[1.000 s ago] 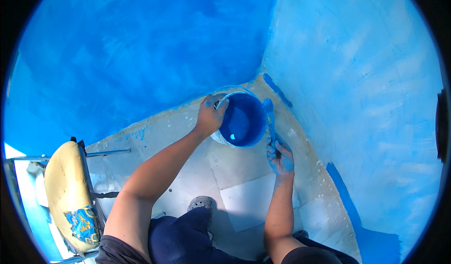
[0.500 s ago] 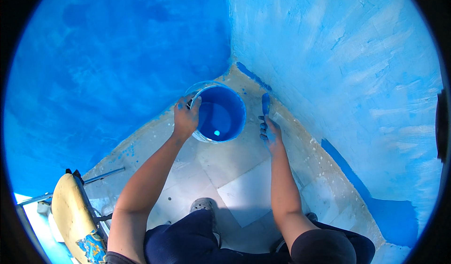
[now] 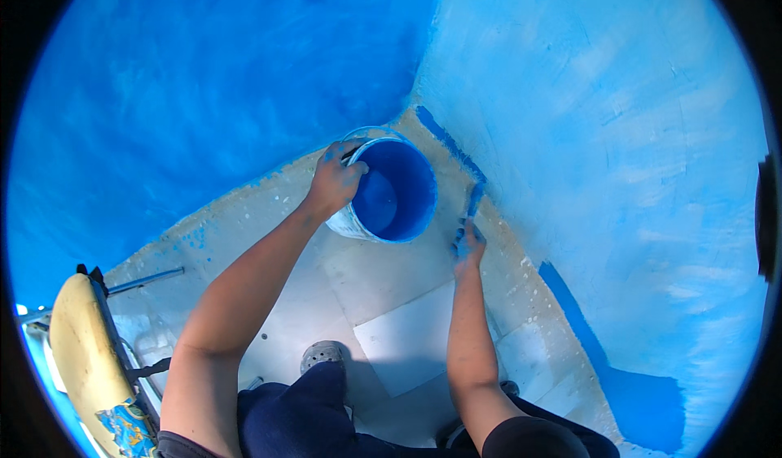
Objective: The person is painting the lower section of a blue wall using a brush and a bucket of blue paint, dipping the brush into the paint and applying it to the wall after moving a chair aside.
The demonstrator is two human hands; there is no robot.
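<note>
Gripping bucket rim, left hand; right hand clenched on half-hidden brush.

I see both bare forearms reaching forward from the near edge. My left hand is far and left, its paint-smeared fingers curled tight in a grip. My right hand sits nearer and to the right, wrist straight, blue-stained fingers clenched.

We see a round bucket, blue-coated inside with paint pooled at the bottom, tilted on the pale floor in the wall corner. A blue-smeared paintbrush lies just right, bristles toward the wall base.
</note>
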